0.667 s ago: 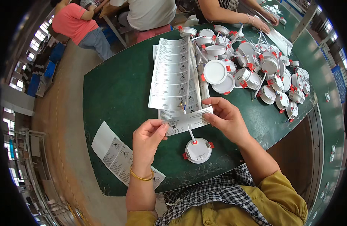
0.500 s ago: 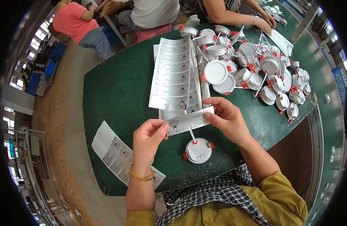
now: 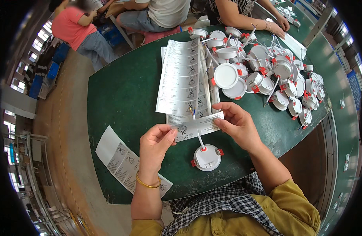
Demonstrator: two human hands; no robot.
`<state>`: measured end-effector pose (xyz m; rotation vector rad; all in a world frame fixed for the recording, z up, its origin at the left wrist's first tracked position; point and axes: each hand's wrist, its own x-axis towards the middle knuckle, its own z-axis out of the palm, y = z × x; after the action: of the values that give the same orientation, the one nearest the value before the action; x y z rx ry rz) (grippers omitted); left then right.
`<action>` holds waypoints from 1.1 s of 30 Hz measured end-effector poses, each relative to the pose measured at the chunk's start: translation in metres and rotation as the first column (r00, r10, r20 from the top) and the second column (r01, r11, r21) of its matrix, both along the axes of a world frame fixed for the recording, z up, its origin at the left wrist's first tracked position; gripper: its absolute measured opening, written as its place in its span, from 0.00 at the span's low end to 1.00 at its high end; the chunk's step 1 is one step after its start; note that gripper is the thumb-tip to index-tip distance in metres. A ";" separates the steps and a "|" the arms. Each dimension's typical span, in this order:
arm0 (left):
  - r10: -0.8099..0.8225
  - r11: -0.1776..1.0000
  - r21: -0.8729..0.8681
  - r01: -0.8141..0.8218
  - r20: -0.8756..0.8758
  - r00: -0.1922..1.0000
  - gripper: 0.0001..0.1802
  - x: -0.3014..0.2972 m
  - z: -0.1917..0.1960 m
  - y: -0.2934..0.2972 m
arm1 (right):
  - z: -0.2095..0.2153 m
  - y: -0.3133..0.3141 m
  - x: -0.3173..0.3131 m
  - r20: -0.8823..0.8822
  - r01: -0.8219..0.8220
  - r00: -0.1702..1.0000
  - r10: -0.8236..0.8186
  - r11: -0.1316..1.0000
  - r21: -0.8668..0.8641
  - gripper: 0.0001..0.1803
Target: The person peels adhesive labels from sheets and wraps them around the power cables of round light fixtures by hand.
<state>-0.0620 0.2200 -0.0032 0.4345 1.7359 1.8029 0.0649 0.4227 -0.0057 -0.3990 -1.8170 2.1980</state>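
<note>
Over the green table [image 3: 122,94], the left hand [image 3: 156,144] and the right hand [image 3: 238,125] each pinch one end of a white label strip [image 3: 194,126]. Just below it sits a round white lamp [image 3: 207,157] with red clips. Its thin wire [image 3: 198,135] goes up behind the strip. More white lamps [image 3: 283,74] lie in a pile farther back, beside a sheet of labels [image 3: 183,76]

So the label strip [image 3: 196,126] sits stretched between the left hand [image 3: 156,146] and right hand [image 3: 238,125], right above the round lamp [image 3: 207,157] on the table [image 3: 122,94], label sheets [image 3: 184,78] behind it, lamp pile [image 3: 267,78] back right, and a backing sheet [image 3: 124,157] hanging off the left edge.
</note>
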 end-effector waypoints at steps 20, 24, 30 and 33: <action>0.004 1.000 0.001 -0.004 0.003 1.000 0.06 0.000 -0.002 0.001 | -0.001 0.000 0.000 0.028 0.049 0.998 -0.054 0.986 0.162 0.20; -0.014 1.000 0.006 0.014 0.017 1.000 0.06 0.000 -0.004 0.002 | 0.000 -0.005 0.003 0.095 0.115 0.982 -0.165 0.911 0.397 0.25; -0.013 0.999 0.034 0.012 0.030 0.999 0.08 -0.001 -0.006 0.002 | 0.002 -0.010 0.004 -0.317 0.418 0.898 -0.305 0.364 0.832 0.19; -0.018 0.999 0.045 0.016 0.037 0.999 0.09 -0.001 -0.008 0.001 | 0.003 -0.029 0.002 -0.300 0.366 0.929 -0.217 0.414 0.834 0.13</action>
<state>-0.0628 0.2209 -0.0112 0.4296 1.6652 1.8291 0.0666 0.3940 -0.0025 -0.2636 -2.2685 0.7756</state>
